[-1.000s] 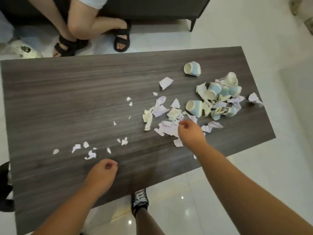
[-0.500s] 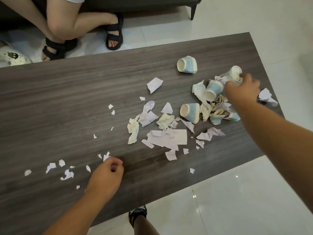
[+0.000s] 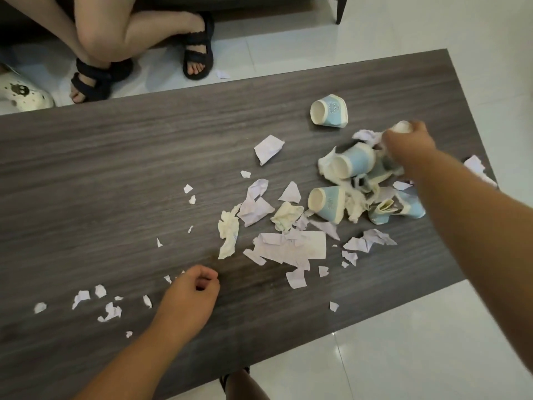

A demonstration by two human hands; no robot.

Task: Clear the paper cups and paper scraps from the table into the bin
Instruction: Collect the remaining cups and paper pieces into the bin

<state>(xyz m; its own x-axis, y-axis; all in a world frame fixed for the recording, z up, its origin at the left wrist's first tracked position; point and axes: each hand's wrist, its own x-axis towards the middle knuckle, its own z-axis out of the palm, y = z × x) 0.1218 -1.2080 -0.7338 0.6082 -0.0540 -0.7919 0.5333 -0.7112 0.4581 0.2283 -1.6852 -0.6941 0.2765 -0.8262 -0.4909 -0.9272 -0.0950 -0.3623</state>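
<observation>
A person's right hand curls around a white-rimmed paper cup at the far side of a heap of crumpled pale-blue paper cups on a dark wood-grain table; only the gripped cup's rim shows past the fingers, so what it holds cannot be told. The left hand rests near the table's front edge with its fingers loosely curled and nothing visible in them. One blue-and-white paper cup lies on its side apart from the heap, its open mouth showing a bare white interior. Another tipped blue cup at the heap's near edge also shows a bare interior. A flattened cup has folded cream paper tucked in its mouth. Torn white and lilac paper scraps spread from the heap towards the left hand, with smaller white bits scattered further left. Beyond the table, a seated person's feet in black strapped sandals rest on the white tiled floor.
</observation>
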